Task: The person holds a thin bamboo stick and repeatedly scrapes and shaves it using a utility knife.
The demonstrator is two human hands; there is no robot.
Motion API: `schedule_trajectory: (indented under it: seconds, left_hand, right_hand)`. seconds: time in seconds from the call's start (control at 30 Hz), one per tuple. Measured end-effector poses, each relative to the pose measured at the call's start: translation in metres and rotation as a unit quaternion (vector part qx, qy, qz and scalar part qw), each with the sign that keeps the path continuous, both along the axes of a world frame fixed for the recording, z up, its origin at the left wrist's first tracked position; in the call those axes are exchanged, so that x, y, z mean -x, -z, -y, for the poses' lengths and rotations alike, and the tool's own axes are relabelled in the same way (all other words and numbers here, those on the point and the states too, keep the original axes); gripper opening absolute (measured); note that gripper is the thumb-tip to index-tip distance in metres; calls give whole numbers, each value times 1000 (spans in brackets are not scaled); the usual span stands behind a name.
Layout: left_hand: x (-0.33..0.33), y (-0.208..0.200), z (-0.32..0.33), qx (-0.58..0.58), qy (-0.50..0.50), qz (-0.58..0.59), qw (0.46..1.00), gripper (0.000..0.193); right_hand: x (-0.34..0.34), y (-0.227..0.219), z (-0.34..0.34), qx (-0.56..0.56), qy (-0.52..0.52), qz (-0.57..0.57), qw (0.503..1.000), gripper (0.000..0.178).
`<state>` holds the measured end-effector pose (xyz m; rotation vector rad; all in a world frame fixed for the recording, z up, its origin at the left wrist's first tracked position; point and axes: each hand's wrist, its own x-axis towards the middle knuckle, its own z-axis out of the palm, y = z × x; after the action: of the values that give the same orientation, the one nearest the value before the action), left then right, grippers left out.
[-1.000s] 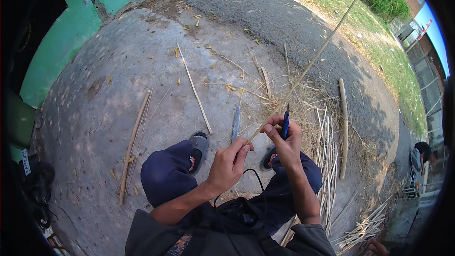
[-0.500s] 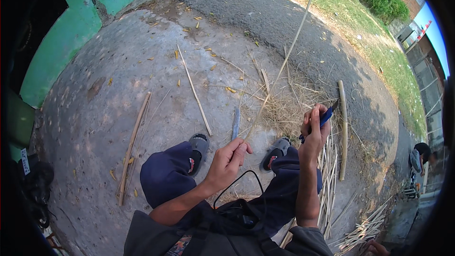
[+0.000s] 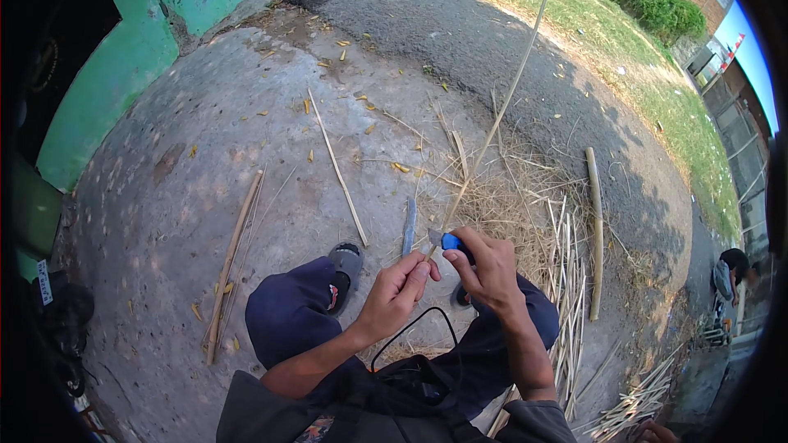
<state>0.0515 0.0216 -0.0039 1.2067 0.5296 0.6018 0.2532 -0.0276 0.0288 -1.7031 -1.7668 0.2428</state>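
Note:
My left hand [image 3: 394,295] is closed around the near end of a long thin bamboo strip [image 3: 506,107], which slants up and away to the far right. In my right hand [image 3: 494,275] is a utility knife [image 3: 456,244] with a blue handle. Its short blade meets the strip, or lies very close to it, just beyond my left fingertips. Both hands are close together above the gap between my knees. Beyond them a flat grey-blue blade-like piece [image 3: 409,228] lies on the ground.
Curly shavings [image 3: 501,197] litter the ground ahead. Cut strips [image 3: 568,303] lie along my right leg, beside a thick bamboo stick [image 3: 594,234]; another strip pile [image 3: 636,400] is lower right. A split bamboo piece [image 3: 235,267] lies left. A person [image 3: 733,269] bends down at far right.
My right hand has swung left and nearer with the knife, bringing the blade to the strip beside my left fingers. My left hand keeps its hold on the strip.

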Motion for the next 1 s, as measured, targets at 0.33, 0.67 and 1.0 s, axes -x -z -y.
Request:
schedule_trajectory:
  seconds: [0.33, 0.67, 1.0]
  left_hand:
    - [0, 0, -2, -34, -53, -8, 998, 22]
    - [5, -14, 5, -153, -80, -104, 979, 26]
    - [12, -9, -1, 88, 10, 7, 996, 33]
  right_hand:
    - [7, 2, -1, 11, -60, 46, 997, 29]
    - [-10, -2, -10, -66, 68, 54, 994, 27]
    - [1, 4, -3, -35, -63, 62, 995, 30]
